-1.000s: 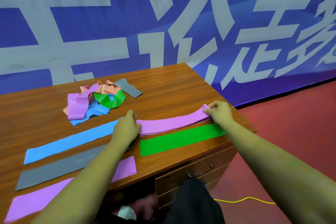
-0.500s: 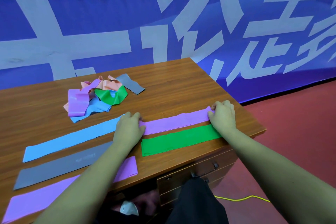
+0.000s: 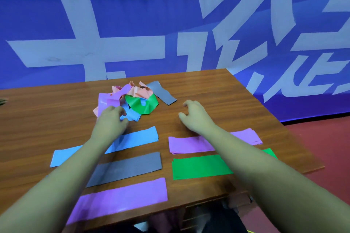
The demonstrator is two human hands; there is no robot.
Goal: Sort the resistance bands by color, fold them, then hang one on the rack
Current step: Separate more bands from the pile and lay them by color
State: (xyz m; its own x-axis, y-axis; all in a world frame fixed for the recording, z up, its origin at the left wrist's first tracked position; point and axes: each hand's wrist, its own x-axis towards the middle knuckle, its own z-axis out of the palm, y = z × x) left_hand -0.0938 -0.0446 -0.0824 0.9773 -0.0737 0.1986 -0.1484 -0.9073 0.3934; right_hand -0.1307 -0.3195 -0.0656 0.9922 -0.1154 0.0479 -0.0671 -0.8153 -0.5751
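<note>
Wood-grain desk fills the middle of the frame, its far edge against a blue banner with large white characters that covers the whole upper half. Red floor shows at the right, beyond the desk's corner.

A tangled pile of bands in purple, peach, green, blue and grey sits at the upper centre of the desk. Below it, five bands lie flat in two columns. Left of centre are a blue band, a grey band and a purple band nearest the lower edge. Right of centre are a second purple band and a green band, both partly under the right forearm.

The left hand is at the pile's near edge, fingers curled onto its blue strip; whether they pinch it cannot be told. The right hand is over bare wood to the right of the pile, fingers loosely curled and holding nothing.
</note>
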